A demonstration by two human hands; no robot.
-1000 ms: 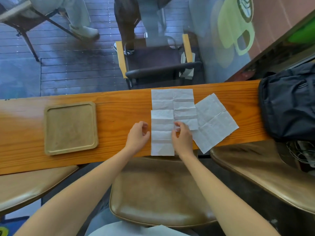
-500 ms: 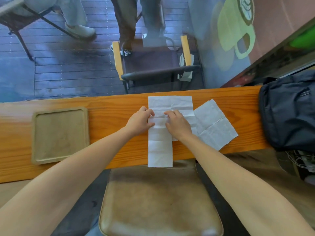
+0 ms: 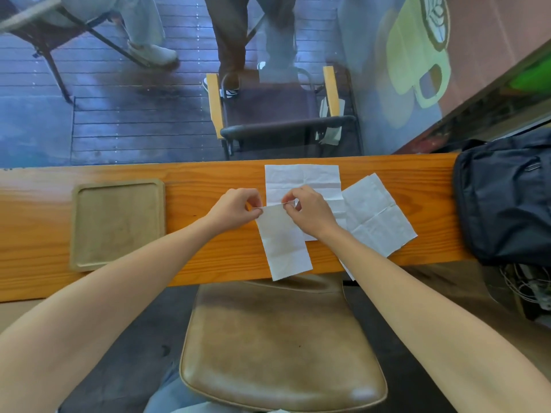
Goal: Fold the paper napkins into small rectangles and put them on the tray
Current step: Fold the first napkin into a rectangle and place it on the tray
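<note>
A white paper napkin strip (image 3: 283,242), folded into a long rectangle, hangs over the wooden counter's (image 3: 193,234) near edge. My left hand (image 3: 235,210) pinches its top left corner and my right hand (image 3: 310,214) pinches its top right corner, lifting that end. Beneath lies an unfolded napkin (image 3: 302,178) at the counter's far side. Another unfolded napkin (image 3: 377,214) lies tilted to the right. The square wooden tray (image 3: 76,225) sits at the left with nothing on it.
A dark backpack (image 3: 504,201) rests at the counter's right end. A brown padded stool (image 3: 280,347) stands below the counter in front of me. Beyond the glass are a chair (image 3: 280,114) and people's legs (image 3: 235,40).
Both hands went from pressing the napkin flat to pinching its upper corners and lifting them. The strip now lies slightly skewed, its top end raised off the napkin below.
</note>
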